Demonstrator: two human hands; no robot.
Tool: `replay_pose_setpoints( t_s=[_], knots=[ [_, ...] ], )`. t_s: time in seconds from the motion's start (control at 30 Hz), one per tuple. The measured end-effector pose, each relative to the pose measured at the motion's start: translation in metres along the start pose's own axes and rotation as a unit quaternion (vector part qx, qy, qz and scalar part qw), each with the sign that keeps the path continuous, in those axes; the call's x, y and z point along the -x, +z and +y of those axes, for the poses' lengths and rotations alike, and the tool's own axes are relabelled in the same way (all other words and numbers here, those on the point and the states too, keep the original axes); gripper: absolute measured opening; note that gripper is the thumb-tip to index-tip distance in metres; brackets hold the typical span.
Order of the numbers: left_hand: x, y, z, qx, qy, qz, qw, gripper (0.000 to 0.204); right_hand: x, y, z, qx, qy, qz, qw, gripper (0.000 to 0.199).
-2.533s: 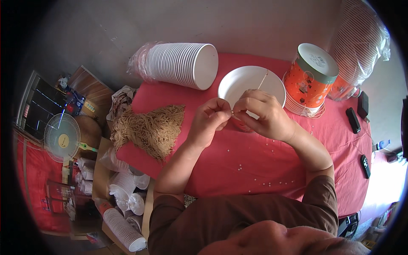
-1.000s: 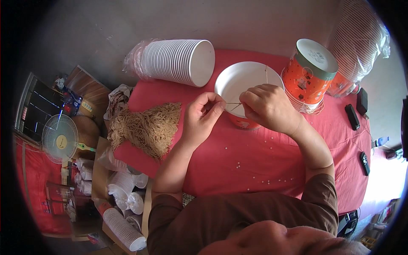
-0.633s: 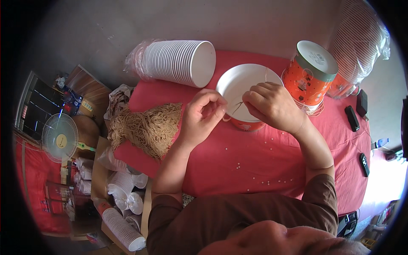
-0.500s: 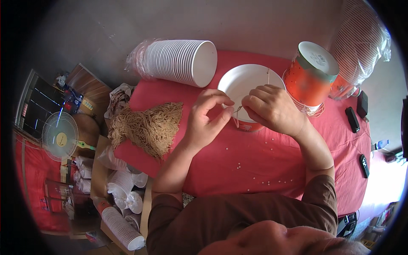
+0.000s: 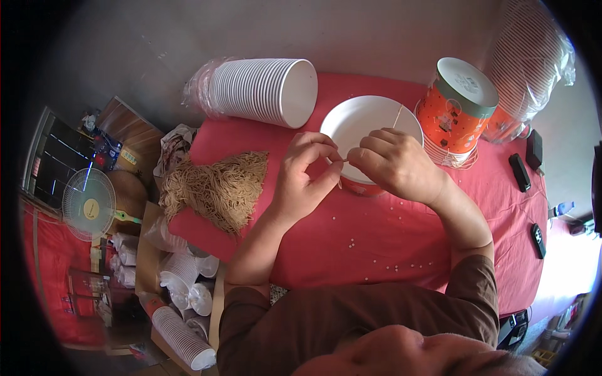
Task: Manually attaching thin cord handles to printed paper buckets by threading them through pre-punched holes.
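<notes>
My left hand [image 5: 304, 175] and my right hand [image 5: 392, 164] meet above the red tablecloth [image 5: 389, 250], fingertips pinched on the two ends of a thin tan strand [image 5: 343, 161]. They hover at the near rim of a white bowl [image 5: 360, 119], which holds one thin stick leaning at its right side. A heap of tan string-like strands [image 5: 216, 188] lies on the cloth to the left of my left hand. Small white beads [image 5: 382, 247] are scattered on the cloth in front of me.
A sideways stack of white bowls in plastic wrap [image 5: 260, 91] lies at the back left. An orange canister with a white lid [image 5: 458, 103] stands right of the bowl. Dark small devices [image 5: 520, 169] lie far right. A small fan [image 5: 88, 203] and stacked cups [image 5: 182, 332] sit below the table's left edge.
Both hands stayed together by the bowl's rim, shifting slightly while the fingers worked the thin strand. Nothing else on the table moved.
</notes>
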State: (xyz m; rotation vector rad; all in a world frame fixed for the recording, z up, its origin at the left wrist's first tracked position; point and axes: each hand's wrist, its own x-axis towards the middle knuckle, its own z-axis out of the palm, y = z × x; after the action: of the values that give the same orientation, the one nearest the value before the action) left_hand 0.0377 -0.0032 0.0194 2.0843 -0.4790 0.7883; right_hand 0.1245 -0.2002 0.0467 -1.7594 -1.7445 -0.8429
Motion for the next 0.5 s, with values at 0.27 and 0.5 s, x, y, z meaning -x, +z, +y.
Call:
replay_pose_setpoints(
  t_s=[0.27,0.5],
  knots=[
    [0.002,-0.001,-0.001,-0.001,-0.016,-0.010,1.000,0.009,0.003,-0.018,0.006,0.037,0.029,-0.011,0.999,0.021],
    [0.003,-0.003,-0.005,-0.014,-0.016,-0.020,1.000,0.009,0.003,-0.033,0.018,0.048,0.069,0.041,0.996,0.016]
  ],
)
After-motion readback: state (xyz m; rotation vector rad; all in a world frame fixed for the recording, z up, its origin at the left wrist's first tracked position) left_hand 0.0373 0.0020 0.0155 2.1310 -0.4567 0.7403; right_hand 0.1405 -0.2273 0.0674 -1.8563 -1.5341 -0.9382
